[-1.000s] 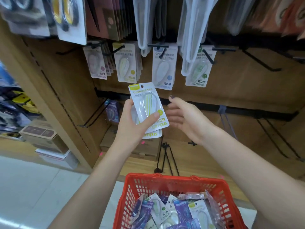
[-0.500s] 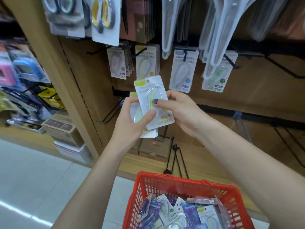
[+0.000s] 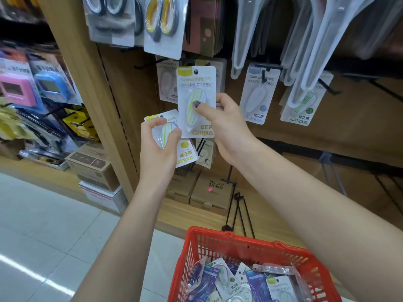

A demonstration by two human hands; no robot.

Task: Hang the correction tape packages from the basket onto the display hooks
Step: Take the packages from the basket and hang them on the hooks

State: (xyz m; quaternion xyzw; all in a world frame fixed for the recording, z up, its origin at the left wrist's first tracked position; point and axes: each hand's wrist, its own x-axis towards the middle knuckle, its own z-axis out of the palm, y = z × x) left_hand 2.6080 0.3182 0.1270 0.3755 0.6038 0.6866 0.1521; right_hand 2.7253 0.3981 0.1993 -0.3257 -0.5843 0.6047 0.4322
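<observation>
My right hand (image 3: 220, 125) pinches a yellow-striped correction tape package (image 3: 196, 92), thumb on its front, holding it upright in front of the display hooks (image 3: 148, 63). Its hang hole sits near the packages hanging there. My left hand (image 3: 160, 144) grips a second yellow package (image 3: 185, 153), tilted and lower to the left. A blue-dot package (image 3: 258, 94) and a green one (image 3: 305, 112) hang on hooks to the right. The red basket (image 3: 229, 245) at the bottom holds several more packages (image 3: 235, 282).
Scissor packs (image 3: 161, 22) and white hanging items (image 3: 305, 40) hang above. Bare black hooks (image 3: 375, 83) stick out at the right. Brown boxes (image 3: 209, 190) sit on the wooden base shelf. A wooden upright (image 3: 87, 83) separates the left bay with timers (image 3: 17, 88).
My right hand took the front yellow package from the left hand and lifted it up toward the hooks. The left hand keeps the other package. The view moved closer and left.
</observation>
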